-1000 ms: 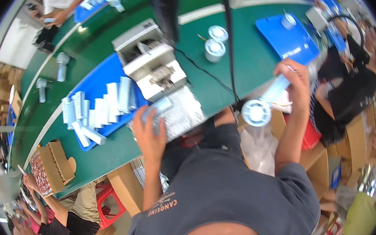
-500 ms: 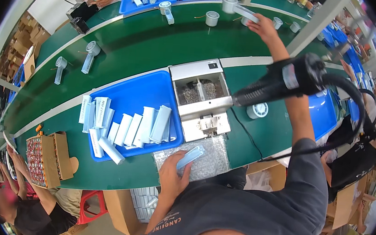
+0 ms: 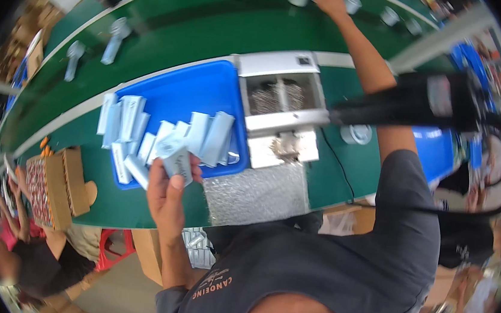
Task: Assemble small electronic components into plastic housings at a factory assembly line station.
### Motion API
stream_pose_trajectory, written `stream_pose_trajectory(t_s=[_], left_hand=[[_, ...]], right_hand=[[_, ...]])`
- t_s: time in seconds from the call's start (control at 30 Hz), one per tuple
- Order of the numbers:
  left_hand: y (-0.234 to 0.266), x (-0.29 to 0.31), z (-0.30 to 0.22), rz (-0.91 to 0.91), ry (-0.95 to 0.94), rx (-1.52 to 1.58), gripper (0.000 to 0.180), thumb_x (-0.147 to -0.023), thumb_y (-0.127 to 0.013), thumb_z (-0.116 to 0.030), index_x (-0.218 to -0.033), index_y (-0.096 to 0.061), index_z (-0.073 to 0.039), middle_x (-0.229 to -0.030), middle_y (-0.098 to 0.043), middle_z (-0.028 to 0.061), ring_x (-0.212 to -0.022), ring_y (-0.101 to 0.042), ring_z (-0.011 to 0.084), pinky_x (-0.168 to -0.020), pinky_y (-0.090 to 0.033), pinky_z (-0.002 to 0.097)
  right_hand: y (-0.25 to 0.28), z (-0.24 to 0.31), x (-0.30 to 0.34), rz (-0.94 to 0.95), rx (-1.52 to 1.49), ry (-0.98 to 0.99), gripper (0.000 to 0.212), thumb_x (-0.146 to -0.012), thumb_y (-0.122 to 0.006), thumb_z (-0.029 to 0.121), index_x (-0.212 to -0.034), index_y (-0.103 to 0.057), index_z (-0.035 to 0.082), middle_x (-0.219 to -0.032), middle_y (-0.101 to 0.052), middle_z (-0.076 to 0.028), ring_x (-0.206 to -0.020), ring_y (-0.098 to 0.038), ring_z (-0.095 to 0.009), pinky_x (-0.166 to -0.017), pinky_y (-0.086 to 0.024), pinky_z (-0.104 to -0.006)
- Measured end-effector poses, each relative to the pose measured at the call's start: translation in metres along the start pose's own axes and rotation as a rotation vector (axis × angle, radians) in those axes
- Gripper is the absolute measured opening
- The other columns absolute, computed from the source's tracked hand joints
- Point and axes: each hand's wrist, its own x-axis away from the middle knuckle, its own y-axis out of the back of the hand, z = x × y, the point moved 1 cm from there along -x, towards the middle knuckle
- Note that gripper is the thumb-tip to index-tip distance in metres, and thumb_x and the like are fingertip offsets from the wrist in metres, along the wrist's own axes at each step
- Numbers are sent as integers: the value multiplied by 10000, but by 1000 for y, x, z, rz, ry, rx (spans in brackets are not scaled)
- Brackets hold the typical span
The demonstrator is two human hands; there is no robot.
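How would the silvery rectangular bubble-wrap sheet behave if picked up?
The silvery rectangular bubble-wrap sheet is probably floppy, judging by its flat, crinkled look. Likely light for its size, given the bubbly texture. Its glossy face may be slippery.

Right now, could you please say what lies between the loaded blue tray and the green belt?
In the head view, a pale rail runs between the tray and the belt.

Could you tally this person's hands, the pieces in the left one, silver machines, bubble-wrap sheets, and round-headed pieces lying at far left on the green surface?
Hands: 2 (left hand, right hand)
Light-blue piece in the left hand: 1
Silver machine: 1
Bubble-wrap sheet: 1
Round-headed pieces at far left: 2
Total: 7
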Motion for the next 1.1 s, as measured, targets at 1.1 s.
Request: stream_pose_trajectory(t_s=[1.1], left_hand=[[-155, 44, 35, 575, 294, 146, 421, -923, -671, -22, -1297, -492, 46, -1126, -667, 170, -1042, -672, 236, -922, -518, 357]], right_hand=[[205, -44, 360, -94, -1058, -314, 482, -932, -670, 462, -1134, -644, 25, -1054, -696, -129, -934, -663, -229, -796, -534, -359]])
